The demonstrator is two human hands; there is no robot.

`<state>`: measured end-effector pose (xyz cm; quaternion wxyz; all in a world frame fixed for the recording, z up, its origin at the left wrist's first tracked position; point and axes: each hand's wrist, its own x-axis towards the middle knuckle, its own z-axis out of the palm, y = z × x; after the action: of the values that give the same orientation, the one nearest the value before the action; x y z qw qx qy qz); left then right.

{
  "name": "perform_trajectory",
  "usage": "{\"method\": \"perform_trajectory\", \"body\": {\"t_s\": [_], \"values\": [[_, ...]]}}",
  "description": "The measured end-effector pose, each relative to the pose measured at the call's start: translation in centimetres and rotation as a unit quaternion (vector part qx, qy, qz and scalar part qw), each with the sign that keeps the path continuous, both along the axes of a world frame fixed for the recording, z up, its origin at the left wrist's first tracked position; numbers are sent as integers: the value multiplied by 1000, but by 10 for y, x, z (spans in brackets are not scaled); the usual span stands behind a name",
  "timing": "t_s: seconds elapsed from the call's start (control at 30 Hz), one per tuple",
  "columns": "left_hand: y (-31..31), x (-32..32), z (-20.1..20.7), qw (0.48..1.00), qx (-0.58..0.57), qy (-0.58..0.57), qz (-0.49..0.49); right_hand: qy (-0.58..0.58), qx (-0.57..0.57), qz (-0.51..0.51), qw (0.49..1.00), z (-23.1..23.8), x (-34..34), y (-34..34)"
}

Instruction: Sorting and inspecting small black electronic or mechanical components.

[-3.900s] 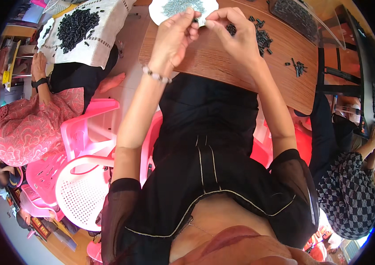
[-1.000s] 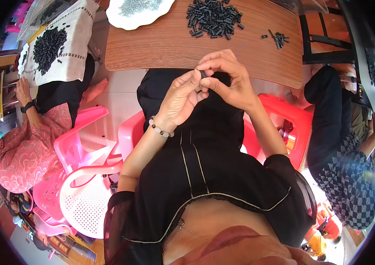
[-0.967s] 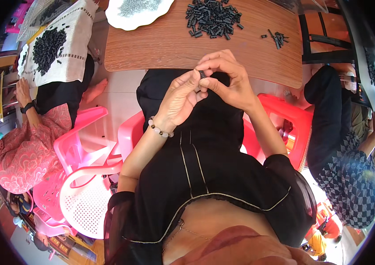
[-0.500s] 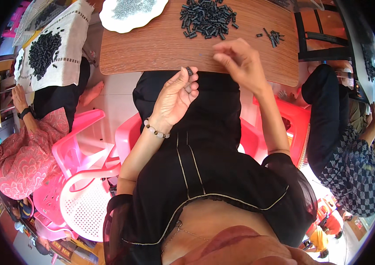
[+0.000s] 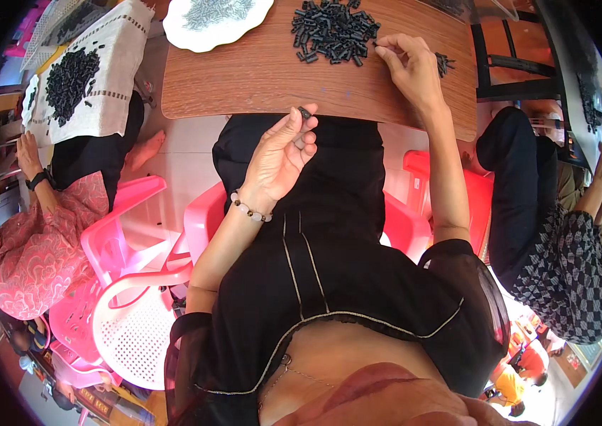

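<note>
My left hand [image 5: 281,156] is raised just off the table's near edge, pinching a small black tubular piece [image 5: 305,113] between thumb and forefinger; its other fingers curl loosely. Over the right part of the table, my right hand [image 5: 414,71] has thumb and forefinger brought close together beside the right edge of a pile of short black tubular pieces [image 5: 334,32]. Whatever lies between those fingertips is too small to make out. Partly behind my right hand is a small group of thin dark pieces [image 5: 445,65].
A white scalloped plate [image 5: 187,41] of tiny silvery pieces stands at the far left of the wooden table [image 5: 244,85]. On the left, a person sits by a cloth [image 5: 113,78] bearing another black pile [image 5: 72,85]. Another person [image 5: 563,277] sits at right. Pink chairs [image 5: 130,284] stand behind.
My right hand has moved right and away from me, from the table's near part to the pile's right edge. The left hand keeps its place, still holding the black piece.
</note>
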<state>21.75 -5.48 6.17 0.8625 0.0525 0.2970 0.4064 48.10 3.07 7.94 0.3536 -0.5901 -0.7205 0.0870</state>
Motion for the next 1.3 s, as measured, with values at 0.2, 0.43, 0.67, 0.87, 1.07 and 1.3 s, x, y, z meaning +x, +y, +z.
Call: {"method": "perform_trajectory", "body": {"t_s": [0.2,0.43,0.67,0.87,1.07,1.3], "values": [[-3,-2,4,1000,11,16,4,-12,34,90,995,7,-23,-7],[-4,1,4,1000,6,11,-6,-65,91,147,983,1,-46,-7],[-5,0,3,1000,3,10,-4,-151,101,128,975,-8,-51,3],[-4,1,4,1000,-2,7,-4,-92,105,124,982,-1,-55,0],[1,1,14,1000,3,3,16,190,-50,120,973,22,-64,-26],[1,8,32,999,14,-31,36,295,-58,230,925,26,-77,-59]]}}
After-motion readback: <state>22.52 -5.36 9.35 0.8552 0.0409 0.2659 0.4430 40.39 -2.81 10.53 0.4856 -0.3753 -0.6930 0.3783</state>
